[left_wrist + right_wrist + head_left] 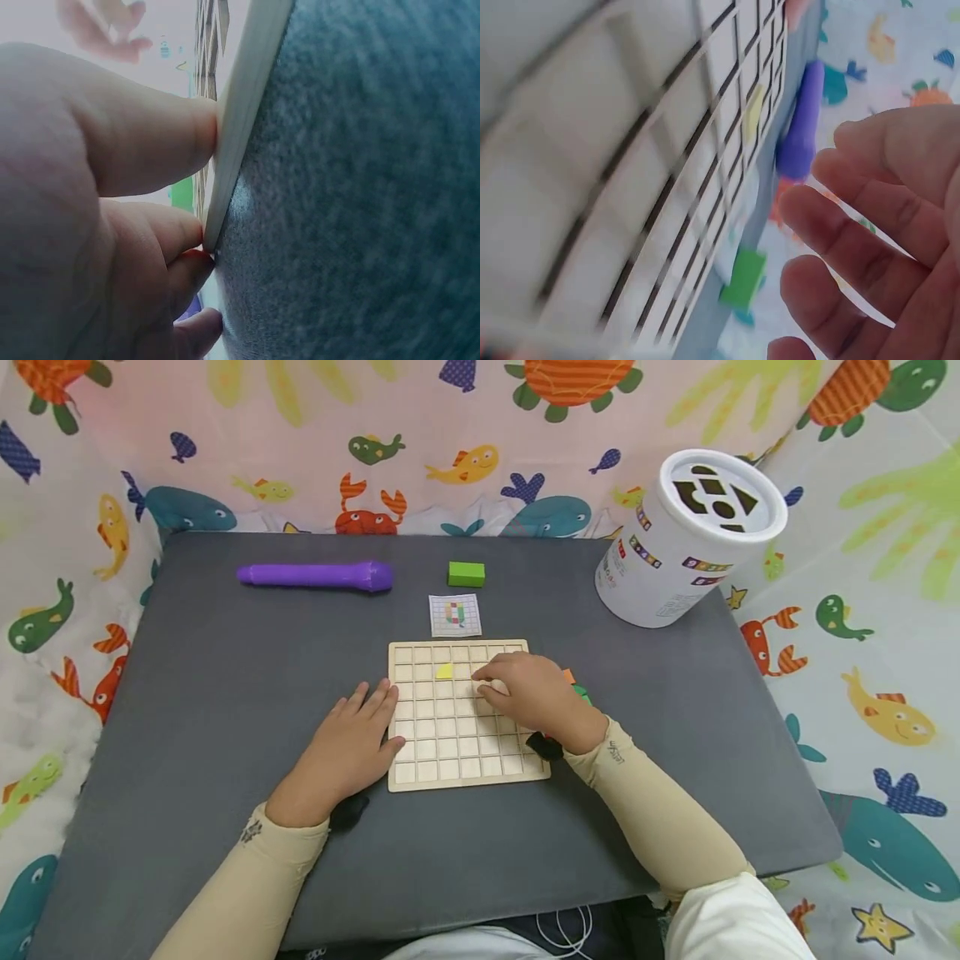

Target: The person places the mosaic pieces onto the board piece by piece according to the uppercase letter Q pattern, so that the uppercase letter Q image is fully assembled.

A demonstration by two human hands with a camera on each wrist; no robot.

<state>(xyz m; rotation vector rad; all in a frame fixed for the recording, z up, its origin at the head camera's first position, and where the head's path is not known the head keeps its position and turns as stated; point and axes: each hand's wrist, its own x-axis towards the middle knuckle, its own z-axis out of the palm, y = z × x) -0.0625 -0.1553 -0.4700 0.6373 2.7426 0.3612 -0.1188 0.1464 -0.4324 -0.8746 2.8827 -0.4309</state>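
A square wooden grid board [427, 727] lies on the grey table, with one yellow tile [444, 671] in an upper cell. The left hand [341, 752] rests at the board's left edge, fingers spread; in the left wrist view its thumb and fingertips touch the board's side [247, 97]. Over the upper right cells hovers the right hand [540, 693], thumb and index finger bent with a gap between them. The right wrist view shows its loosely curved fingers [840, 240] with nothing seen between them. Orange [568, 676] and green pieces [581, 691] lie beyond it, partly hidden.
Above the board is a small card [455, 615] printed with a coloured grid pattern. Behind it sits a green block [467, 574]. A purple stick-shaped object [315, 577] lies at the back left. A white tub [645, 577] with a shape-cut lid stands at the back right.
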